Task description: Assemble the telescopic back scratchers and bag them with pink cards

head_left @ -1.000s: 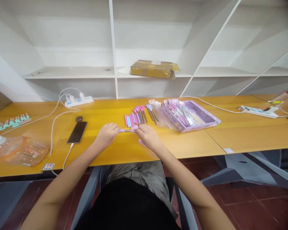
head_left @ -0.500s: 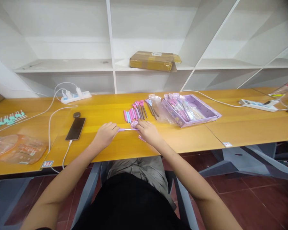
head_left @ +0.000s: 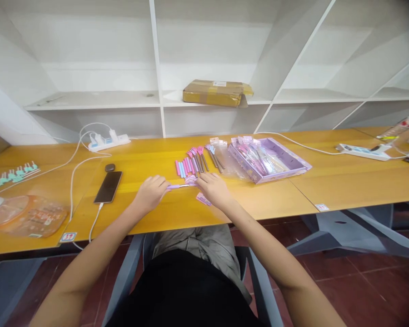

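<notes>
My left hand [head_left: 152, 191] is closed round one end of a back scratcher [head_left: 176, 186] with a purple handle and a thin metal rod. My right hand [head_left: 214, 187] grips its other end, so the head is hidden. The scratcher lies level between both hands, just above the table. Beyond it sit several pink, blue and purple grip sleeves [head_left: 182, 169] in a row. Beside them are back scratchers with pink hand-shaped heads [head_left: 200, 151] and others with blue heads [head_left: 211, 149]. A small printed purple card [head_left: 203, 199] lies by my right wrist.
A purple tray [head_left: 301, 167] holds bagged scratchers, with clear bags [head_left: 227, 160] at its left. Further left lie a phone [head_left: 108, 187] on a cable, a large plastic bottle [head_left: 30, 215] and a power strip [head_left: 109, 142]. A taped carton [head_left: 213, 93] rests on the shelf.
Both hands keep hold of the back scratcher in nearly the same place. The right hand has shifted slightly, showing more of the printed card. The camera view has tilted a little.
</notes>
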`<state>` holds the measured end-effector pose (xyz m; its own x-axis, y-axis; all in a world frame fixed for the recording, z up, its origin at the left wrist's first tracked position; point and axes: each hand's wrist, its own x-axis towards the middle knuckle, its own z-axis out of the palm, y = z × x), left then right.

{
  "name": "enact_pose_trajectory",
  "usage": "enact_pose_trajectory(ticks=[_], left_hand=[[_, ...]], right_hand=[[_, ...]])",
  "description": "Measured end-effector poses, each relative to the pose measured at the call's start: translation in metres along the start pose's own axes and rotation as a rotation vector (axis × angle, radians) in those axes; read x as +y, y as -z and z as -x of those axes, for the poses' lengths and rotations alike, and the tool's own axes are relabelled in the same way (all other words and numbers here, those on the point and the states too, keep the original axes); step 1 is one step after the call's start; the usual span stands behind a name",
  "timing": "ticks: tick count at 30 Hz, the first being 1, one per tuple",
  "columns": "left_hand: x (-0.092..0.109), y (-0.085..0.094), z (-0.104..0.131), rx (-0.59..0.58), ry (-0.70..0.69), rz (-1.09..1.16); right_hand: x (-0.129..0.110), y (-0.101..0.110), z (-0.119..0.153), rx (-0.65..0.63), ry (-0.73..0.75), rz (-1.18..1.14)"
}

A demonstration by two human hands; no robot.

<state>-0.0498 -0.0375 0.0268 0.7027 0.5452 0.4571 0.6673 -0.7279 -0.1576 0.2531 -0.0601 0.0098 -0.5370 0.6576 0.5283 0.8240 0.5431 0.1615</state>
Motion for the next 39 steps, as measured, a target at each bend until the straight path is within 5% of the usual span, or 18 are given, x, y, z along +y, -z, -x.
enact_pose_trajectory(ticks=[4,9,12,19,34,39], left_hand=[[-0.024,0.021,0.005,0.026,0.032,-0.011],[-0.107,0.065,0.058,0.021,0.131,-0.108],[-0.135,0.074,0.092,-0.044,0.148,-0.079],[-0.117,0.051,0.094,-0.082,0.123,-0.06],[-0.111,0.048,0.087,-0.161,0.145,0.015],[-0.084,0.029,0.056,-0.189,0.058,0.06]], right_hand=[[0.024,0.016,0.02,0.05,-0.042,-0.007],[0.124,0.051,0.106,0.196,-0.206,0.075],[0.17,0.065,0.159,0.17,-0.268,0.088],[0.173,0.064,0.188,0.125,-0.362,0.103],[0.171,0.08,0.199,0.059,-0.565,-0.155],[0.176,0.062,0.177,0.068,-0.533,-0.164]])
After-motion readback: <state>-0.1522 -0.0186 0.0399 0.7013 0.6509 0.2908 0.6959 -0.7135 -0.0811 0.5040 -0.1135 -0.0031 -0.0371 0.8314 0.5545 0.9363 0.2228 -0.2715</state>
